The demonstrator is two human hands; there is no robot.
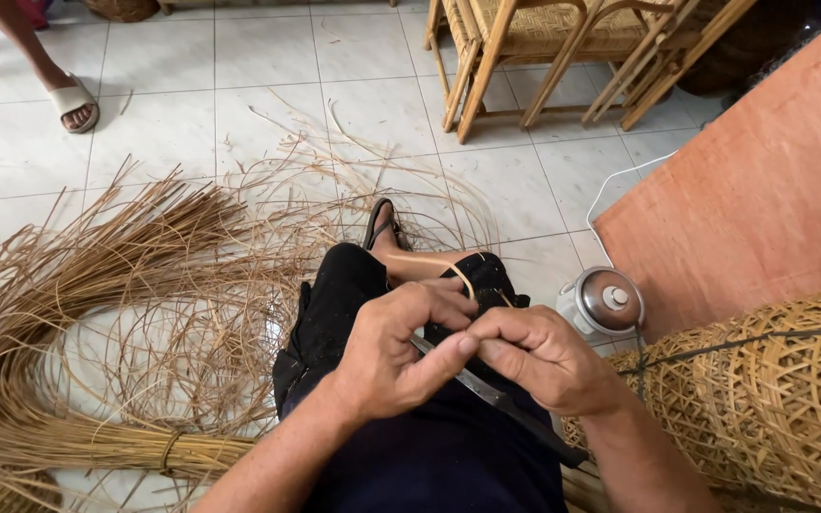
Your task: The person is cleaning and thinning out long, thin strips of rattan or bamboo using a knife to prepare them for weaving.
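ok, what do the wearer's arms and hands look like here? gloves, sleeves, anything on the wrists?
Both bare. Left hand and right hand have no gloves, and no rings, watch or bands show. Both forearms are uncovered as far as the frame's bottom edge, so no sleeve is in view. No tape or markings visible. Below the arms, dark clothing covers the lap.

Bright, even daylight fills the head-camera view, with no single strong source apparent. The pale floor tiles [268, 57] carry a soft sheen rather than glare. Shadows are faint and soft-edged, gathered under the rattan chairs [525, 57]. Focus is sharp across the centre; tile lines bow slightly near the edges from wide-angle distortion.
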